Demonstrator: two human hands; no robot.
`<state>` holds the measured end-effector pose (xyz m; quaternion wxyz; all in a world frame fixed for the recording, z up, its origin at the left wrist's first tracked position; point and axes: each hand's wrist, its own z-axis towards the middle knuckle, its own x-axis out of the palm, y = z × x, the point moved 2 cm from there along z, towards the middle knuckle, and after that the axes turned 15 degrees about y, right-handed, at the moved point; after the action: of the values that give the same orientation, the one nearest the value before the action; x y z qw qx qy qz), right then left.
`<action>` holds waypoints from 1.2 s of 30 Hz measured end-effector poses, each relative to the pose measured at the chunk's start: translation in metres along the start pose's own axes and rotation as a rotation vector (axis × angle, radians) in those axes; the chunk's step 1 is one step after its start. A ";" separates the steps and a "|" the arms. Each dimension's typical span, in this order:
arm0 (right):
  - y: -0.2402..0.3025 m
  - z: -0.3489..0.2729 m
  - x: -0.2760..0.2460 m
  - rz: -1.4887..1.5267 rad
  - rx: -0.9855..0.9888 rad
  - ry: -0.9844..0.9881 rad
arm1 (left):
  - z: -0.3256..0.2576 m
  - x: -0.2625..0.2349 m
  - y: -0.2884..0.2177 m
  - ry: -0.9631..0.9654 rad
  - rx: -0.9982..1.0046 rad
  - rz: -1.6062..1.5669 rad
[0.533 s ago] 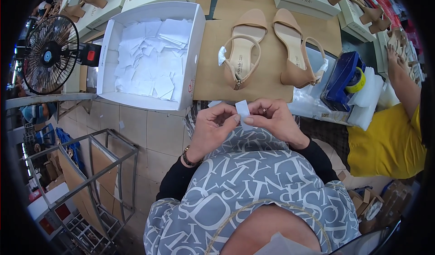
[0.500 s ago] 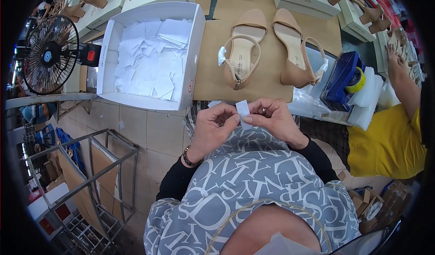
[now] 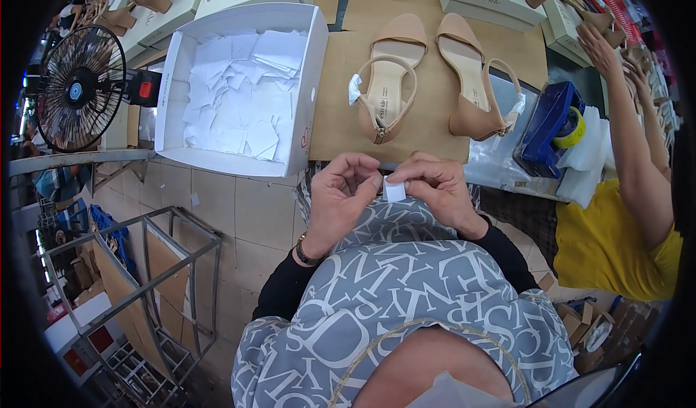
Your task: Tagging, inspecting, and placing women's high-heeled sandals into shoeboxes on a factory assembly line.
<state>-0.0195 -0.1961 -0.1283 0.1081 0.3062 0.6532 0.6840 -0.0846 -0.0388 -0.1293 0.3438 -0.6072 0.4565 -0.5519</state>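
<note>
Just off the near edge of the table, my left hand (image 3: 343,196) and my right hand (image 3: 441,190) meet over a small white paper slip (image 3: 395,190). Right thumb and fingers pinch it at its upper right. The left thumb and fingertips close on its left edge. Beyond them lie two beige ankle-strap sandals, the left sandal (image 3: 395,78) and the right sandal (image 3: 471,74), toes pointing away. White wrapping covers part of each strap. To the left, an open white box (image 3: 314,89) holds a heap of white paper pieces (image 3: 243,89).
A blue tape dispenser (image 3: 542,129) with yellow tape stands right of the sandals, beside white foam sheets (image 3: 589,154). A co-worker's arm (image 3: 620,110) reaches toward shoes at far right. Shoe boxes (image 3: 486,2) line the back. A fan (image 3: 80,89) and metal rack (image 3: 148,285) are left.
The slip, upright between my fingers before, now hangs lower, turned down toward me and looking folded or bent. The co-worker's arms have reached farther away from them.
</note>
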 end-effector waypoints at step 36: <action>0.000 0.002 -0.007 0.111 0.117 -0.039 | 0.002 -0.003 -0.013 0.127 -0.017 0.411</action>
<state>-0.0127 -0.1980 -0.1300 0.0645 0.3609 0.6718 0.6437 -0.0800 -0.0322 -0.1190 0.4144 -0.4685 0.5961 -0.5034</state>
